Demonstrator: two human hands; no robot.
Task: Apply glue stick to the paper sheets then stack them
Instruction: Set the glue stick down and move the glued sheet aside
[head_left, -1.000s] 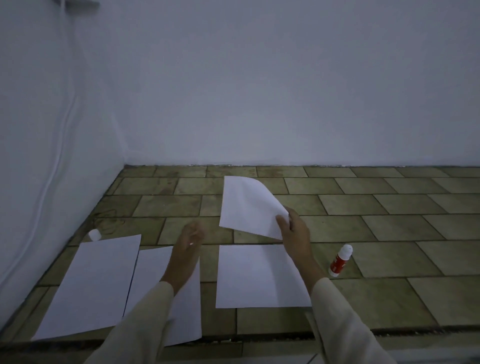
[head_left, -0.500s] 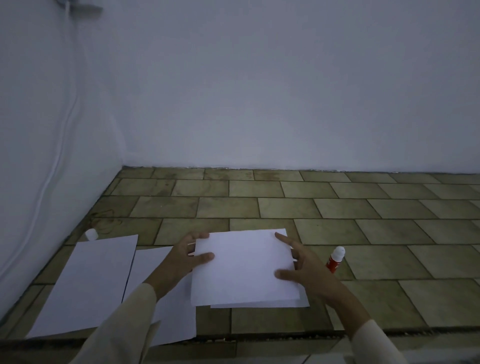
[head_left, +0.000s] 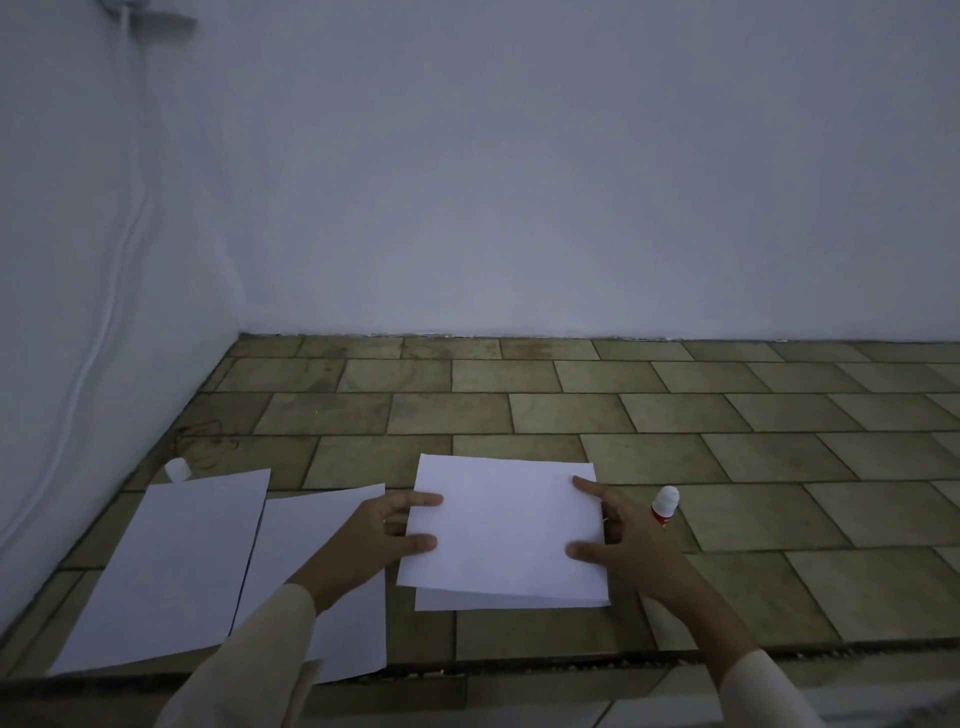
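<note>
A white top sheet (head_left: 504, 525) lies on a second sheet (head_left: 514, 603), whose near edge shows below it. My left hand (head_left: 379, 540) grips the top sheet's left edge, thumb and finger on the paper. My right hand (head_left: 623, 545) holds the right edge the same way. A red glue stick (head_left: 664, 506) with a white cap stands upright just right of my right hand. Two more white sheets (head_left: 171, 566) (head_left: 317, 561) lie flat to the left, the second partly under my left forearm.
A small white cap (head_left: 177, 469) sits at the far corner of the leftmost sheet. The olive tiled floor (head_left: 727, 467) runs to a white wall behind and at left. A white cable (head_left: 98, 332) hangs down the left wall. A step edge (head_left: 519, 670) crosses near me.
The sheet my right hand held raised has come down onto the sheet below. Both hands now hold its side edges, and it sits squarer on the lower sheet.
</note>
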